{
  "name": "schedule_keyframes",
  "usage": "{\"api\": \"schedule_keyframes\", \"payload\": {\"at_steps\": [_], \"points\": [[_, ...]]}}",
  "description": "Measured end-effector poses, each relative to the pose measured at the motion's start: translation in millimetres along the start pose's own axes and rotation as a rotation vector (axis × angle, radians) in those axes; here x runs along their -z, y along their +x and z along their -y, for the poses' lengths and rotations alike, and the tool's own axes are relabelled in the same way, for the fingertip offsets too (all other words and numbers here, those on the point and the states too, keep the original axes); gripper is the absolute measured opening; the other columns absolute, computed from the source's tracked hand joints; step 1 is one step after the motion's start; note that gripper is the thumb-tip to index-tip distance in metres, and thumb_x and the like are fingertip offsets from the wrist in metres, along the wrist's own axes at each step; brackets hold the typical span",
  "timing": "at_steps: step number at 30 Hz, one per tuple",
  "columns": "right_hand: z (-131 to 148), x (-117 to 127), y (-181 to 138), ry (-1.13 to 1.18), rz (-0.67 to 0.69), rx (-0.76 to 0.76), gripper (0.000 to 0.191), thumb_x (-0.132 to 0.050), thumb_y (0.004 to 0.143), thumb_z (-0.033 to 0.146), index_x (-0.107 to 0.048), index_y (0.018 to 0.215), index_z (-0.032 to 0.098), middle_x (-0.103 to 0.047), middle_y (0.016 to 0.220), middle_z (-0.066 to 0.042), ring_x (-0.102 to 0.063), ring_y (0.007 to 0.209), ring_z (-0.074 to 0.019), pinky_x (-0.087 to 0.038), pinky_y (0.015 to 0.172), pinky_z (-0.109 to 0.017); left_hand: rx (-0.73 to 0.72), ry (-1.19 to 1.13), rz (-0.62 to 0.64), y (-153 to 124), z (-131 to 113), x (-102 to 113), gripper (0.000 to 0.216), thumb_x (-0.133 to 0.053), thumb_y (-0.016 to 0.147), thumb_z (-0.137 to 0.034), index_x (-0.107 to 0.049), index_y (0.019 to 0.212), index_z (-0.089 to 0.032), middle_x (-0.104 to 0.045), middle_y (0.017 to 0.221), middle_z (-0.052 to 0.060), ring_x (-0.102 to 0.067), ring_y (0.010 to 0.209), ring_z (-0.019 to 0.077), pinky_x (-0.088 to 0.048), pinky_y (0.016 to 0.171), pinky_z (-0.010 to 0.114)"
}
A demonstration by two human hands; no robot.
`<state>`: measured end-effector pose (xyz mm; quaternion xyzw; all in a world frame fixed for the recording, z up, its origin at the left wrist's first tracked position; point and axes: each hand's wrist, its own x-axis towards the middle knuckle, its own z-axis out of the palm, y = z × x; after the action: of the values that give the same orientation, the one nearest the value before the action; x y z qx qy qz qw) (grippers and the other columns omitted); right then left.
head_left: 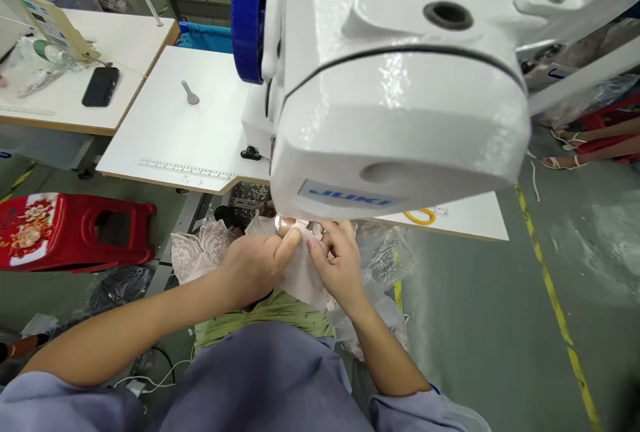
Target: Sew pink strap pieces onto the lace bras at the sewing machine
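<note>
Under the front of the white sewing machine head (400, 122), my left hand (257, 262) is closed on pale pink fabric, its thumb laid along the top. Facing it, my right hand (341, 260) pinches the same pale fabric (306, 279) between thumb and fingers. The cloth hangs down between both hands over my lap. Left of them, a lace bra cup (200, 250) in the same pale pink rests on the machine bed side; it looks joined to the fabric, but the link is hidden. The machine head covers the needle area.
A white tabletop (170, 119) with a printed ruler edge holds a small grey spoon-like tool (190, 93). A yellow ring (420, 217) lies on its right part. A red stool (75, 229) stands left. Clear plastic bags (387, 255) hang at right. Another person's feet (565, 152) show far right.
</note>
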<state>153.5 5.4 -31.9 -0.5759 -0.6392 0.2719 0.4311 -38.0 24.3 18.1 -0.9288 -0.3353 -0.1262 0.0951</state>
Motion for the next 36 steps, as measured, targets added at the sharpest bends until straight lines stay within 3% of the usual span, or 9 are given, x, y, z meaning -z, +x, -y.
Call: {"api": "schedule_keyframes", "payload": {"at_steps": [2,4,6,11,18,25,31,36], "points": [[2,9,12,-0.08,0.013,0.053,0.013,-0.056,0.091,0.03,-0.065,0.09,0.022,-0.055,0.084,-0.003,-0.051,0.071,-0.0164,-0.044,0.063,-0.03,0.033,0.006,0.007,0,-6,0,0.04,-0.04,0.089,-0.005,-0.048,0.128,-0.003,-0.058,0.063,0.0,-0.054,0.049,0.0176,-0.033,0.043,0.031],[0,15,24,-0.111,0.035,0.055,0.026,-0.057,0.088,0.033,-0.055,0.065,0.021,-0.051,0.073,-0.002,-0.051,0.07,-0.0174,-0.042,0.062,-0.03,0.061,0.017,0.017,2,-10,-2,0.04,-0.04,0.089,-0.007,-0.049,0.128,-0.003,-0.059,0.064,0.001,-0.055,0.05,0.0184,-0.036,0.044,0.032],[-2,18,34,-0.119,0.082,0.018,0.033,-0.059,0.085,0.035,-0.048,0.057,0.021,-0.052,0.067,-0.002,-0.053,0.069,-0.0183,-0.043,0.063,-0.032,0.091,0.024,0.012,4,-12,-3,0.038,-0.041,0.09,-0.008,-0.052,0.126,-0.004,-0.058,0.063,0.001,-0.055,0.05,0.0183,-0.037,0.045,0.032],[-4,21,51,-0.054,0.18,-0.024,0.015,-0.057,0.083,0.033,-0.067,0.08,0.021,-0.068,0.085,-0.005,-0.063,0.086,-0.0243,-0.05,0.079,-0.038,0.149,0.031,0.027,11,-12,0,0.035,-0.042,0.087,-0.007,-0.057,0.118,-0.007,-0.058,0.06,0.001,-0.056,0.049,0.0181,-0.036,0.046,0.032],[-8,23,66,-0.021,0.23,-0.008,0.022,-0.06,0.078,0.035,-0.071,0.092,0.021,-0.07,0.103,-0.008,-0.064,0.099,-0.0297,-0.052,0.086,-0.045,0.193,0.033,0.059,15,-12,4,0.032,-0.046,0.083,-0.006,-0.06,0.112,-0.01,-0.056,0.059,0.0,-0.057,0.051,0.0182,-0.033,0.046,0.032],[-3,25,69,0.008,0.252,0.024,0.014,-0.061,0.078,0.033,-0.069,0.079,0.022,-0.069,0.096,-0.006,-0.064,0.096,-0.0271,-0.054,0.086,-0.044,0.198,0.051,0.053,16,-13,3,0.028,-0.044,0.085,-0.005,-0.061,0.106,-0.011,-0.055,0.059,0.0,-0.055,0.049,0.0172,-0.03,0.045,0.032],[3,27,71,0.041,0.263,0.015,0.017,-0.061,0.08,0.034,-0.071,0.087,0.023,-0.069,0.108,-0.007,-0.063,0.106,-0.0286,-0.054,0.089,-0.043,0.198,0.05,0.061,15,-11,2,0.026,-0.047,0.083,-0.004,-0.062,0.103,-0.012,-0.053,0.057,-0.002,-0.054,0.049,0.0166,-0.03,0.044,0.031],[2,25,72,0.093,0.272,0.089,0.018,-0.058,0.082,0.027,-0.075,0.089,0.024,-0.069,0.118,-0.005,-0.064,0.11,-0.0255,-0.053,0.096,-0.04,0.181,0.038,0.088,12,-10,1,0.031,-0.047,0.085,-0.006,-0.061,0.113,-0.01,-0.058,0.06,-0.001,-0.058,0.052,0.0179,-0.035,0.045,0.031]]}}
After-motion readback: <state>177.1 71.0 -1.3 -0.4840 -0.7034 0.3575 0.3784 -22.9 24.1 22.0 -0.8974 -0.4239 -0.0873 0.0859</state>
